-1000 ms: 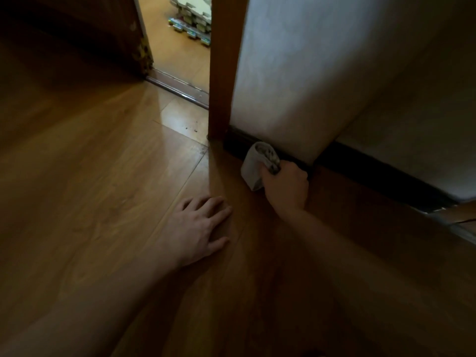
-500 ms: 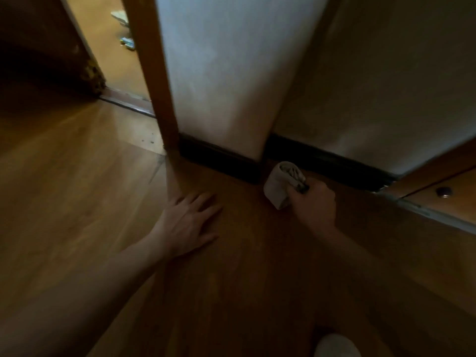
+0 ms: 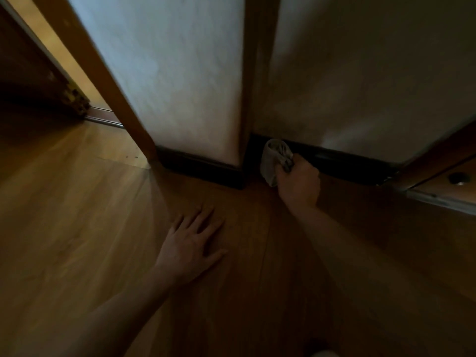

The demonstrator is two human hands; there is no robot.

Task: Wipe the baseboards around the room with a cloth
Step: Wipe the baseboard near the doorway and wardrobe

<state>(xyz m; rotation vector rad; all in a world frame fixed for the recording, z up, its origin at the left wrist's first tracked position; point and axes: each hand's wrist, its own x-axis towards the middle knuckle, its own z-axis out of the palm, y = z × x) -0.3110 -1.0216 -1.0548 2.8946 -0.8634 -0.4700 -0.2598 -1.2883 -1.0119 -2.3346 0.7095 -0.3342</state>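
A dark baseboard (image 3: pixel 342 161) runs along the foot of the pale wall, with a second stretch (image 3: pixel 201 167) left of the wall's outer corner. My right hand (image 3: pixel 298 181) grips a bunched pale cloth (image 3: pixel 270 161) and holds it against the baseboard just right of that corner. My left hand (image 3: pixel 193 244) lies flat on the wooden floor with its fingers spread, nearer to me and left of the cloth.
A wooden door frame post (image 3: pixel 103 73) stands at the left, with a lit doorway and a metal threshold strip (image 3: pixel 105 119) behind it. At the right is a wooden ledge with a round metal fitting (image 3: pixel 458 177). Wooden floor (image 3: pixel 77 215) spreads to the left.
My right hand has carried the cloth rightward along the baseboard, round the wall's corner onto the right stretch. The view has swung right. My left hand stays flat on the floor.
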